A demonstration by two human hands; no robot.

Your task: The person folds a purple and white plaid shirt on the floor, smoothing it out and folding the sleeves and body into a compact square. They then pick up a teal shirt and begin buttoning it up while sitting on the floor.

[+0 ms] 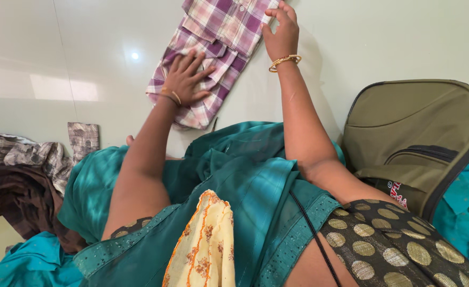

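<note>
Left hand: left hand (184, 79), gold bangle at the wrist, lies flat with fingers spread on the purple, pink and white checked cotton shirt (213, 50), palm pressing the near part of the cloth, seemingly to pin it while the other hand works.
Right hand: right hand (281, 33), also bangled, reaches farther out to the shirt's far right edge; fingers are extended and close together on the cloth, thumb towards the fabric, and whether it pinches the edge I cannot tell.
Checked shirt: partly folded into a long strip on the floor, straight ahead of the person's lap and running away from the knees; held at both ends, so it stays flat and taut.
Lap: teal draped garment (245, 175) covers the crossed legs nearest the camera, with a pale yellow printed cloth (202, 250) hanging over it.
Left side: crumpled heap of brown and grey patterned clothes (22, 175) lies on the floor beside the knee, well apart from the shirt.
Right side: olive-green zipped fabric backpack (420, 133) stands just beside the right arm, a teal buttoned garment (465, 212) against it.
Surface: pale glossy tiled floor (59, 64) carries everything, with a ceiling light mirrored in it near the shirt.
Room: nothing beyond the floor shows.
</note>
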